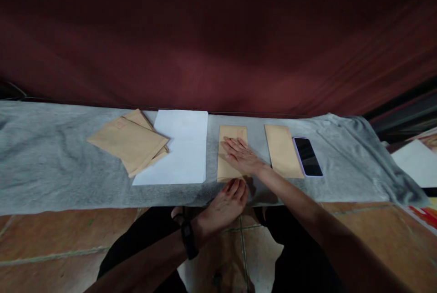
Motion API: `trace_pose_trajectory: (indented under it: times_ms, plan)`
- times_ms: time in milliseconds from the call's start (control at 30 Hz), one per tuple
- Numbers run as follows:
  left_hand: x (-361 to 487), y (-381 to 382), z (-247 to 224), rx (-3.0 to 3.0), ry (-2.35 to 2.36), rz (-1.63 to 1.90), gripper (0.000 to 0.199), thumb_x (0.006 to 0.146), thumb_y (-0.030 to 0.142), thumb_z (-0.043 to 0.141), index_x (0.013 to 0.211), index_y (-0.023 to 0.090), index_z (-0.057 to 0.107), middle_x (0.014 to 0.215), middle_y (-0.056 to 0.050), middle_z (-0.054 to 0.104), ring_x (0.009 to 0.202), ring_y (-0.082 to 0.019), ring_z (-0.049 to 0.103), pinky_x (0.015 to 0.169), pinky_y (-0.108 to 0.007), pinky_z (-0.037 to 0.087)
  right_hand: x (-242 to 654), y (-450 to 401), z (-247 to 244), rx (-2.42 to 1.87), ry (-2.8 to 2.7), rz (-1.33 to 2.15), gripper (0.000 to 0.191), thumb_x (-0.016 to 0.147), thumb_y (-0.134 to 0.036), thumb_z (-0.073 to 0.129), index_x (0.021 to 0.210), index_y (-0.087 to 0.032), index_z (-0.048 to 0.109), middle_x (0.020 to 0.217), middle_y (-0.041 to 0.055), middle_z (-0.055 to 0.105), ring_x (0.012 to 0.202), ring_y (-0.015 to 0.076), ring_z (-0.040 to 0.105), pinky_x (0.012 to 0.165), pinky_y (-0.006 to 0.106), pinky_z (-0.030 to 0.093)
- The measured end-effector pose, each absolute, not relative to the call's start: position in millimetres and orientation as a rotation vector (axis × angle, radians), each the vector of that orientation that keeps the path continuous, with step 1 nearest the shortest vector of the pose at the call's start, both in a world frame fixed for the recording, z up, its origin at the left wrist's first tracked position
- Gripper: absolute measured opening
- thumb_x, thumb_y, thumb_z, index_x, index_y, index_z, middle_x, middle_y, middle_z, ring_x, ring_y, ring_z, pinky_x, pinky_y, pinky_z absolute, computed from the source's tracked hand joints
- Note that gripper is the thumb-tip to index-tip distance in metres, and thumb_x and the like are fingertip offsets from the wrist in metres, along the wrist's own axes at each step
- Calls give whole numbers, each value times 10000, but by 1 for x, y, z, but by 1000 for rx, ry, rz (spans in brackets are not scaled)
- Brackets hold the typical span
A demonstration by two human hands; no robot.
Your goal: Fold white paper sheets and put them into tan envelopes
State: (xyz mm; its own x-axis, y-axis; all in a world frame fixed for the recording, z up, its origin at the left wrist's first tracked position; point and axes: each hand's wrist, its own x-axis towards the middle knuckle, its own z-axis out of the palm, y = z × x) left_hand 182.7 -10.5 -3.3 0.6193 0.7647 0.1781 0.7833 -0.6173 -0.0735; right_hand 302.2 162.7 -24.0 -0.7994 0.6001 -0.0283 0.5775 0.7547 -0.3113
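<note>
My right hand (243, 155) lies flat on a brown paper envelope (225, 168), its fingers stretched out across the paper. The envelope stands lengthwise on the grey cloth, with a small printed mark near its top right. At the envelope's bottom edge is my left hand (229, 202), palm down with the fingers extended; the fingertips reach that edge, and their undersides are hidden. A black band circles the left wrist. Just to the right of my right hand is a second brown envelope (283, 152).
A phone (308, 157) in a light purple case lies beside the right envelope. To the left, white paper sheets (184, 152) are partly covered by a fanned pile of brown envelopes (128, 140). The grey cloth (51, 161) covers a narrow surface before a dark red curtain (218, 56).
</note>
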Motion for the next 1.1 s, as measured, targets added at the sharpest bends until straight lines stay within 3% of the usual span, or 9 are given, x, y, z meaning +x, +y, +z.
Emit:
trace_pose_trajectory:
  times_ms: [267,500,733,900,1100]
  plan:
    - [180,-10,-9,-2716,-1281,-164,351,974,113,513,1299,97,644,1394,-165,667,1314,-261,620,1084,-406,495,272,197,-24,-1210,-2803,381,660,1100,-482,169,1655,-138,268,1740,93,181,1616,234,171,1329,485,84]
    - [176,-11,-3,-2771,-1340,-190,421,971,89,478,1374,100,598,1469,-164,618,1373,-253,578,1129,-403,465,293,161,-27,-949,-2860,512,632,1105,-505,233,1660,-203,257,1731,53,230,1612,195,184,1339,452,97]
    - [176,-11,1,-2796,-1337,-207,437,945,73,506,1374,89,585,1442,-170,634,1350,-265,596,1156,-425,449,321,127,-19,-792,-2913,714,537,1125,-409,273,1640,-259,308,1722,14,264,1602,155,213,1344,457,124]
    - [175,-8,-7,-2830,-1357,-285,322,954,73,545,1261,95,640,1349,-166,689,1281,-263,644,1126,-416,478,336,109,-15,-753,-2863,841,528,1136,-410,216,1600,-242,404,1701,38,329,1593,147,243,1343,460,137]
    - [172,-12,-17,-2746,-1473,-263,344,994,152,553,1308,38,638,1387,-238,660,1355,-292,604,1153,-452,455,357,76,-17,-876,-2800,746,564,1131,-429,236,1658,-228,251,1713,67,302,1593,172,249,1331,474,195]
